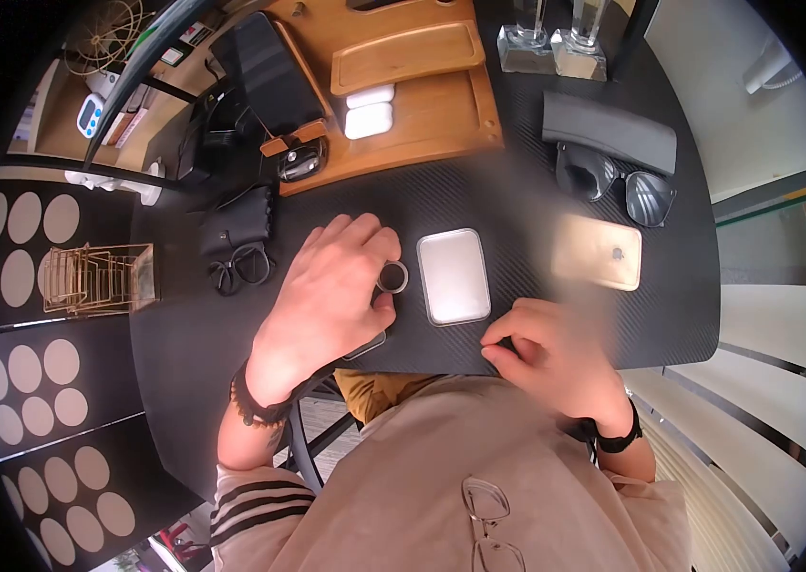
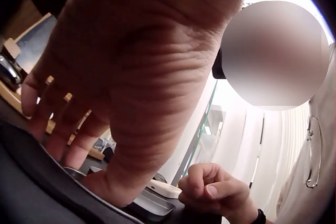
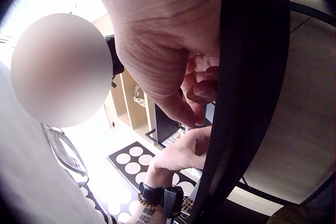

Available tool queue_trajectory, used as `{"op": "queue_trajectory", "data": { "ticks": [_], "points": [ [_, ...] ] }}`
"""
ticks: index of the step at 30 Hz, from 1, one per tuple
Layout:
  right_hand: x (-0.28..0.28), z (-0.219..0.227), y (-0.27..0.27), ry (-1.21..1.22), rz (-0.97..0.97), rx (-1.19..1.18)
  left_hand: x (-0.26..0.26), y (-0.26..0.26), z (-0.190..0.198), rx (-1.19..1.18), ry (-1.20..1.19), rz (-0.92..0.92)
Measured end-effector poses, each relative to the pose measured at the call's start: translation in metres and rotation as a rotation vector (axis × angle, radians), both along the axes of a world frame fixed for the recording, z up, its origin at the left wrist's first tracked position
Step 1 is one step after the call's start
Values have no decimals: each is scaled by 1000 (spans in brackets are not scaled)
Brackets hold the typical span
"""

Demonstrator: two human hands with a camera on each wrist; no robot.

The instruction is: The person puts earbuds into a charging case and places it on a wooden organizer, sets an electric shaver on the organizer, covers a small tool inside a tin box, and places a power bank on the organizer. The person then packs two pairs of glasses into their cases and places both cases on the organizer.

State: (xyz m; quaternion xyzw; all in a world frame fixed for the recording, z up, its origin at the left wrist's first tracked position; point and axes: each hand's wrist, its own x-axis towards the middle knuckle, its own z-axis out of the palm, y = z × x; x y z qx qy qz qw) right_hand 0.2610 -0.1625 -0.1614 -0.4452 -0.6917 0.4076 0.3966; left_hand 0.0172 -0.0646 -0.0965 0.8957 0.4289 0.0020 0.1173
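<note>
My left hand (image 1: pixel 327 286) reaches down to the black table, thumb and forefinger bent about a small round thing with a silver rim and dark middle (image 1: pixel 392 277). From under that palm pokes the edge of a dark flat object (image 1: pixel 366 347), mostly hidden. Just right of it lies a shallow rectangular metal tray (image 1: pixel 454 276), pale inside. My right hand (image 1: pixel 551 353) hovers near the table's front edge, fingers loosely curled and thumb tip close to the forefinger; nothing shows in its grasp. Beyond it is a gold phone (image 1: pixel 603 252), partly veiled by a blur.
At the back stands a wooden desk organiser (image 1: pixel 413 157) with white cases (image 1: pixel 369 120) and a dark tablet (image 1: pixel 269 74). Sunglasses (image 1: pixel 618 181) and a grey glasses case (image 1: pixel 610 132) lie back right. A black pouch (image 1: pixel 237 219) and folded glasses (image 1: pixel 243 268) sit left.
</note>
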Motion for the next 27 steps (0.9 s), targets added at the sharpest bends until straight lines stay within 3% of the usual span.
{"op": "queue_trajectory", "data": {
  "ticks": [16, 27],
  "points": [
    [0, -3, -2, -2, -39, 47, 5, 16, -3, -13, -156, -184],
    [-6, -14, -4, -144, -242, 249, 29, 10, -5, -33, -169, -386]
  ]
}}
